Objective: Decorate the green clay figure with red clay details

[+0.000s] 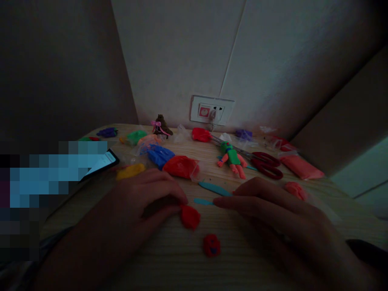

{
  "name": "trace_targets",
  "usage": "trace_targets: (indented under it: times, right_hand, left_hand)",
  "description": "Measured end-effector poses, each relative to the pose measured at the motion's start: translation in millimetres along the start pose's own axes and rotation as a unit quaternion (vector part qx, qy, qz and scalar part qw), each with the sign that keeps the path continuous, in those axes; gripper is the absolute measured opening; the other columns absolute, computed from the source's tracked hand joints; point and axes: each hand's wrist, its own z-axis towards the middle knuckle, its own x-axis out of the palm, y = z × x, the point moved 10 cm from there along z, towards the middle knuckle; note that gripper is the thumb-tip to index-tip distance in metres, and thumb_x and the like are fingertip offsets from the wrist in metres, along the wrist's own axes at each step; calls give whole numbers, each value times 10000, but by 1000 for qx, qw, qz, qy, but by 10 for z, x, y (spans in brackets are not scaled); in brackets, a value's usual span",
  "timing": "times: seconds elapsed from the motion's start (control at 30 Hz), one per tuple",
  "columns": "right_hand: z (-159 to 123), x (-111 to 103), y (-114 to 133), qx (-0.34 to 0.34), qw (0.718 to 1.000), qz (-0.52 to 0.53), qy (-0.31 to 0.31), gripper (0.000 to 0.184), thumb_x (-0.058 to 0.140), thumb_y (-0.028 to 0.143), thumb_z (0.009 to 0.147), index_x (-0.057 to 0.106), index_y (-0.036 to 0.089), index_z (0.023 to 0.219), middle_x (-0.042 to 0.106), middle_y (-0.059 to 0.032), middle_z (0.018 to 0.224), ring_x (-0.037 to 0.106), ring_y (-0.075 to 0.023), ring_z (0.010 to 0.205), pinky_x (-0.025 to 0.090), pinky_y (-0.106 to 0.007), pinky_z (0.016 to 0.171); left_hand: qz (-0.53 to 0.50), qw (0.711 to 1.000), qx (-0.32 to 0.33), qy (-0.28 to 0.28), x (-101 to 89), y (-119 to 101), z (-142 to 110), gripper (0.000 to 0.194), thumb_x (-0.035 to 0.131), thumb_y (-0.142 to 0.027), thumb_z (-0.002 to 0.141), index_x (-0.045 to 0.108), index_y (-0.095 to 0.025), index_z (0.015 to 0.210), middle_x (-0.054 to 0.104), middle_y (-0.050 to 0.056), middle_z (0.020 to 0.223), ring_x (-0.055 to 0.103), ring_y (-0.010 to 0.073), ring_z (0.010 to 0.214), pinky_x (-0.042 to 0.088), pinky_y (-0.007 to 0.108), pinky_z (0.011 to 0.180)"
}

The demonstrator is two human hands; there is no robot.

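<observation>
My left hand (142,202) is closed, thumb and index finger pinching the edge of a flat piece of red modelling clay (190,217) just over the table. My right hand (281,218) has its fingertips closed at the end of a slim light-blue modelling tool (203,201), whose tip points left toward the red piece. A wider light-blue modelling tool (214,188) lies just beyond, its right end by my right fingers. Nearer to me, a small red clay lump (211,245) with dark blue marks sits between the hands.
A clay figure (233,157) with a green body lies behind, beside red-handled scissors (266,165). Bagged clay in red (182,166), blue (160,155) and yellow (131,171) spreads behind my left hand. A phone (101,163) is at left; a wall socket (212,110) is behind.
</observation>
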Motion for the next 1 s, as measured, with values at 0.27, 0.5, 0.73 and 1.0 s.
trace_targets:
  times: [0.27,0.5,0.73,1.0]
  right_hand:
    - [-20,32,-15,9,1000,14,-5,485,384,11,854,588,255,1219,613,-24,949,624,-100,753,536,-181,632]
    - [-15,32,6,3,1000,20,-5,445,388,23,874,610,244,1189,628,-37,947,640,-112,738,544,-196,614]
    - [4,61,-19,15,1000,21,5,461,403,12,862,606,256,1196,637,-31,965,647,-110,756,546,-196,634]
    - [-19,54,-13,8,1000,11,5,453,411,16,862,607,254,1193,639,-24,969,647,-99,744,534,-175,625]
  left_hand:
    - [-9,1000,-2,1,-22,-12,71,206,552,-225,875,729,-299,800,709,-76,874,656,110,813,469,192,743]
    - [-27,999,-28,4,-14,32,45,220,538,-213,852,726,-302,780,726,-82,856,661,124,801,471,202,740]
    - [-15,998,-55,19,13,69,34,191,543,-204,856,718,-277,837,727,-55,905,658,149,845,478,230,756]
    - [5,998,-30,62,66,92,51,255,538,-187,893,756,-314,853,696,-56,1009,632,145,944,447,235,844]
